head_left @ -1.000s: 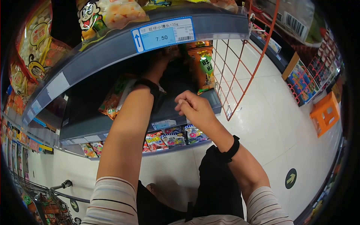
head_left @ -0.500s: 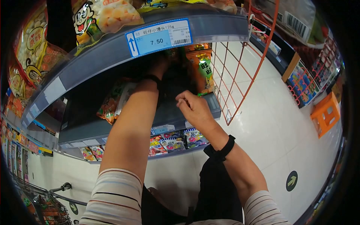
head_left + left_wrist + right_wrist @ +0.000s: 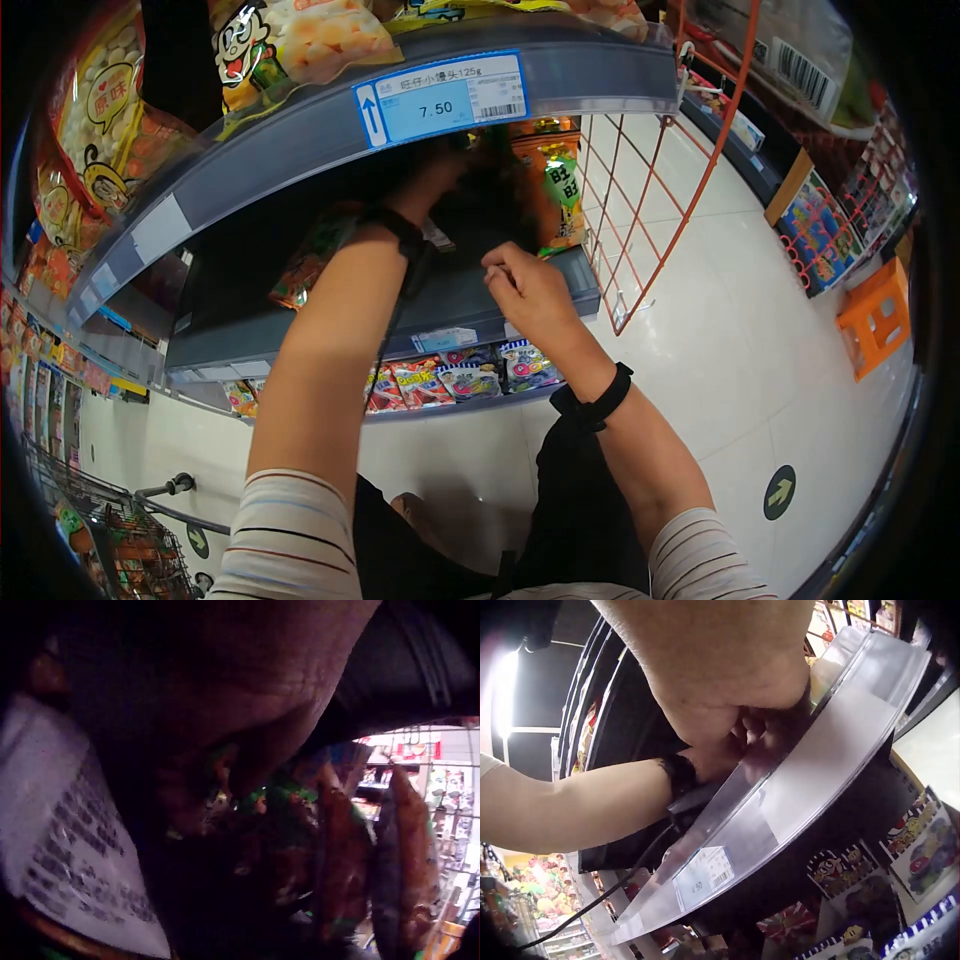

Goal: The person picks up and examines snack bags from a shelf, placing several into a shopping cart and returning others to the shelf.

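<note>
My left hand reaches deep into the dark lower shelf, under the upper shelf's edge. In the left wrist view its fingers curl down beside shiny green and red snack packaging; shadow hides whether they grip it. Orange snack bags stand upright just beyond. An orange bag with a green patch is at the shelf's right end. Another bag lies left of my left forearm. My right hand hangs loosely curled at the shelf's front edge, holding nothing.
The upper shelf edge with a price label overhangs the left arm. A red wire rack borders the right side. Small candy packets sit below the shelf. A wire cart stands at lower left, an orange stool at right.
My left arm went a little deeper into the shelf, then drew slightly back and left. The right hand stayed near the shelf edge. The head view shifted slightly.
</note>
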A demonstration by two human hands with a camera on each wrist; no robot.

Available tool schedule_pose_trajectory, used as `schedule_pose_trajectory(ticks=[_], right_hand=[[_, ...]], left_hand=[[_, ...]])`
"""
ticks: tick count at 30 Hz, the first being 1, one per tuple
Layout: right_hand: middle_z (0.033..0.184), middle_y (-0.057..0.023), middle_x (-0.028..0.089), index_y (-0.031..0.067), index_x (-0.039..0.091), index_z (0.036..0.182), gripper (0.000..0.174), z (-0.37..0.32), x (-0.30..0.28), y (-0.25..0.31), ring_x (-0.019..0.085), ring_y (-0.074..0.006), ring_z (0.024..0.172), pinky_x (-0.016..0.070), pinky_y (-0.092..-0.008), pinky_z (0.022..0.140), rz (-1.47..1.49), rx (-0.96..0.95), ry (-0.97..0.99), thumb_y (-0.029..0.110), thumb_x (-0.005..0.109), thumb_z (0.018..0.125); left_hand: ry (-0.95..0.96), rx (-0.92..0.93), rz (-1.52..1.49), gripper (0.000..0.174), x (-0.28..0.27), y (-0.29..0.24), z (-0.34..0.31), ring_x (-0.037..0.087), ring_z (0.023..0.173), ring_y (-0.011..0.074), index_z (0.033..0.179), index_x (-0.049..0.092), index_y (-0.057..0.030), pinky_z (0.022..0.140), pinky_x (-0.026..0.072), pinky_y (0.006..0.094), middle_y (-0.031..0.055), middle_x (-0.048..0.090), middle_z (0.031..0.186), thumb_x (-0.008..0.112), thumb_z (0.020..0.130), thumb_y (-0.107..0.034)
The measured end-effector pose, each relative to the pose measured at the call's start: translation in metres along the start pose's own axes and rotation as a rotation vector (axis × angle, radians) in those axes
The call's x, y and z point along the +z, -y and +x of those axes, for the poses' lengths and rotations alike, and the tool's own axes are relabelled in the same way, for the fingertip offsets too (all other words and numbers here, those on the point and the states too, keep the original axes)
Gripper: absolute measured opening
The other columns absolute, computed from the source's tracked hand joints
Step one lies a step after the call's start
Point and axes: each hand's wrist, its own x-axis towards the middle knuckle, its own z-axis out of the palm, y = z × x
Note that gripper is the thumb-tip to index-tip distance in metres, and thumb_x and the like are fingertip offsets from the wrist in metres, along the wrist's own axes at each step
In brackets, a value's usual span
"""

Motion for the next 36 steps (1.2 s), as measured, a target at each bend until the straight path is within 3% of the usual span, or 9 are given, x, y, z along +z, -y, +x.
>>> schedule_pose_trajectory(ticks=[4,8,11,15,18,21,33,34,36], right_hand=[[0.085,-0.0143,0.070,0.0017,0.066,0.110,0.017,-0.001,0.002,-0.004,0.069,-0.0200,0.077,0.0522,-0.0330,0.070,0.041,-0.001,-0.013,0.011,0.064,0.095],[0.085,-0.0132,0.071,-0.0002,0.065,0.111,0.018,-0.001,0.006,-0.010,0.069,-0.0175,0.079,0.0526,-0.0311,0.071,0.068,-0.006,-0.046,0.010,0.063,0.096],[0.091,-0.0216,0.070,0.0004,0.062,0.104,0.015,0.003,0.005,-0.001,0.068,-0.0420,0.086,0.0528,-0.0473,0.076,0.140,0.045,-0.060,0.012,0.059,0.095],[0.097,-0.0298,0.066,-0.0042,0.061,0.106,0.022,0.016,0.018,-0.003,0.066,-0.0449,0.089,0.0539,-0.0454,0.077,0.079,0.046,-0.100,0.014,0.061,0.093],[0.100,-0.0153,0.071,-0.0013,0.064,0.117,0.027,0.033,0.027,0.003,0.070,-0.0226,0.091,0.0557,-0.0343,0.078,-0.002,0.178,0.013,0.016,0.062,0.096],[0.116,-0.0119,0.069,0.0013,0.064,0.122,0.030,0.045,0.046,-0.004,0.068,-0.0229,0.101,0.0577,-0.0371,0.083,0.640,0.478,0.070,0.016,0.062,0.096],[0.111,-0.0097,0.068,0.0010,0.063,0.121,0.024,0.013,0.051,0.023,0.064,-0.0188,0.104,0.0490,-0.0307,0.091,0.328,0.005,-0.104,0.005,0.049,0.101],[0.103,-0.0195,0.068,0.0000,0.064,0.109,0.020,0.011,0.051,0.031,0.063,-0.0404,0.106,0.0509,-0.0447,0.093,0.330,-0.085,-0.173,0.005,0.050,0.094],[0.103,-0.0193,0.068,0.0000,0.064,0.106,0.019,0.005,0.050,0.029,0.062,-0.0397,0.109,0.0505,-0.0453,0.095,0.245,-0.153,-0.126,0.003,0.052,0.091]], left_hand=[[0.086,-0.009,0.206,0.062,-0.028,-0.043,-0.065,0.061,0.121,0.0315,0.142,0.054,-0.0013,0.096,0.0538,0.0390,0.0164,0.063,0.132,0.071,0.094,-0.037],[0.012,0.135,0.394,0.051,-0.046,-0.020,-0.124,0.063,0.121,0.0307,0.137,0.057,-0.0011,0.103,0.0479,0.0397,0.0199,0.066,0.130,0.064,0.099,-0.034],[-0.087,0.211,0.566,0.053,-0.050,-0.010,-0.150,0.063,0.119,0.0382,0.139,0.055,-0.0021,0.101,0.0498,0.0438,0.0238,0.064,0.129,0.067,0.095,-0.029],[-0.221,0.264,0.741,0.056,-0.037,-0.015,-0.178,0.062,0.116,0.0448,0.138,0.054,-0.0040,0.098,0.0512,0.0500,0.0274,0.063,0.124,0.071,0.090,-0.026],[-0.327,0.300,0.777,0.058,-0.021,-0.013,-0.185,0.064,0.114,0.0436,0.139,0.056,-0.0040,0.098,0.0511,0.0464,0.0261,0.064,0.126,0.072,0.091,-0.032],[-0.339,0.308,0.834,0.059,-0.013,-0.002,-0.185,0.061,0.115,0.0465,0.140,0.055,-0.0030,0.100,0.0496,0.0478,0.0266,0.063,0.127,0.072,0.092,-0.033],[-0.147,-0.079,-0.658,0.050,-0.012,-0.003,-0.204,0.068,0.111,0.0253,0.127,0.056,-0.0011,0.089,0.0601,0.0392,0.0118,0.064,0.120,0.062,0.103,-0.044],[-0.135,-0.090,-0.679,0.047,-0.010,-0.004,-0.204,0.068,0.110,0.0254,0.125,0.056,-0.0014,0.089,0.0602,0.0399,0.0124,0.064,0.120,0.061,0.103,-0.043],[-0.111,-0.109,-0.714,0.042,-0.011,-0.006,-0.204,0.069,0.108,0.0255,0.123,0.056,-0.0019,0.089,0.0604,0.0413,0.0135,0.065,0.119,0.061,0.104,-0.040]])
